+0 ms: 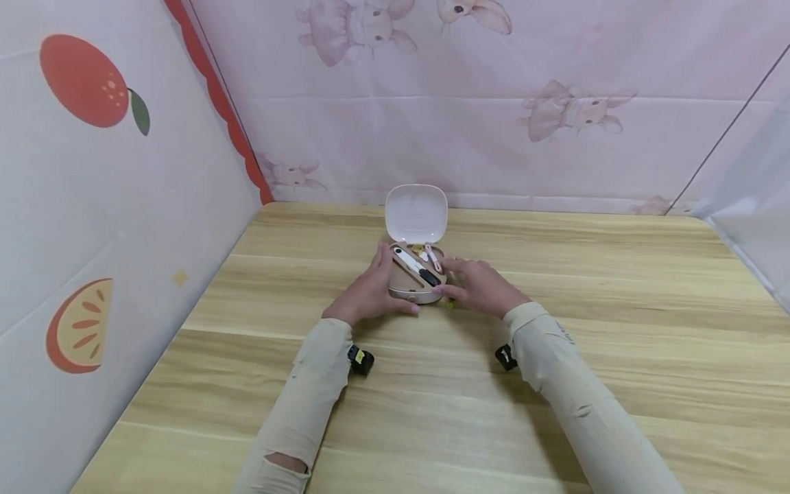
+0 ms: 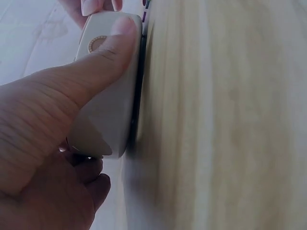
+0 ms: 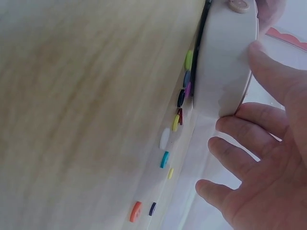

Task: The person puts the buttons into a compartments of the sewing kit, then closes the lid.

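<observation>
A small sewing box (image 1: 415,297) with a pale body stands on the table, its white lid (image 1: 416,214) tipped up at the back. Inside lie a slim white-and-black tool (image 1: 417,266) and a pink-and-white piece (image 1: 434,259). My left hand (image 1: 372,287) grips the box at its left side, the thumb (image 2: 98,67) lying across the front beside the round clasp (image 2: 97,44). At the right front corner my right hand (image 1: 484,287) touches the box with thumb and nearest fingers, the other fingers spread apart. Part of the box's contents is too small to make out.
Several coloured buttons lie on the wooden table (image 1: 395,412) to the right of the box, among them an orange one (image 3: 135,211) and a teal one (image 3: 164,159). A rabbit-printed cloth (image 1: 469,123) hangs close behind the lid. A fruit-printed cloth (image 1: 117,199) borders the left edge.
</observation>
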Tool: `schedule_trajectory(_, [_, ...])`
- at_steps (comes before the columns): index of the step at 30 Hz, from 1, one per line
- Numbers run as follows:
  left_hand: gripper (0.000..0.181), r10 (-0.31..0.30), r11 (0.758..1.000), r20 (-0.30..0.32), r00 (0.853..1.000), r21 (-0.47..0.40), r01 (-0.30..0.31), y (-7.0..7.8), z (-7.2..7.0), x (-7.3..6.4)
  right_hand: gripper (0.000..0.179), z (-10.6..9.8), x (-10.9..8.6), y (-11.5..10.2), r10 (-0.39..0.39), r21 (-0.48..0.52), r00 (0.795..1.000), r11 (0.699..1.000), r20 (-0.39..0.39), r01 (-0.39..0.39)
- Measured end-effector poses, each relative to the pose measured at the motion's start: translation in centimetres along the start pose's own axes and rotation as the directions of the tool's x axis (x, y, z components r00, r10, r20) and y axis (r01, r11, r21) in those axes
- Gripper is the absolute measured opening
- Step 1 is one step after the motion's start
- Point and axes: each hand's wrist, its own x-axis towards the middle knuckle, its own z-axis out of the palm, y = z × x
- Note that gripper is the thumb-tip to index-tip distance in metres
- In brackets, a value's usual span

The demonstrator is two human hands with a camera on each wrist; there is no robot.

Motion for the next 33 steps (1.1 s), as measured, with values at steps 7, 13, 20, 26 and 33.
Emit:
schedule_trajectory(7, [0.136,-0.004,1.0,0.015,1.0,-0.014,0.004,-0.1,-0.18,0.12,0.054,-0.22,-0.24,-0.01,0.009,-0.007,1.0,1.0,0.004,-0.009])
schedule_trajectory(13, [0.133,-0.006,1.0,0.029,1.0,-0.011,0.006,-0.23,-0.32,0.19,0.055,-0.13,-0.17,0.06,0.017,-0.002,1.0,1.0,0.013,-0.017])
schedule_trajectory(20, [0.133,0.003,1.0,0.022,1.0,0.004,-0.003,-0.61,-0.44,0.28,0.054,0.07,0.1,-0.09,0.024,0.013,1.0,1.0,0.006,-0.024])
schedule_trajectory(26, [0.133,0.01,1.0,0.027,1.0,-0.001,-0.01,-0.8,-0.57,0.33,0.054,0.05,0.12,-0.6,0.027,-0.005,1.0,1.0,0.005,-0.027])
schedule_trajectory(33, [0.131,0.017,1.0,0.026,1.0,-0.002,-0.017,-0.62,-0.8,0.34,0.059,0.08,0.15,-0.87,0.018,-0.045,1.0,0.999,-0.007,-0.019])
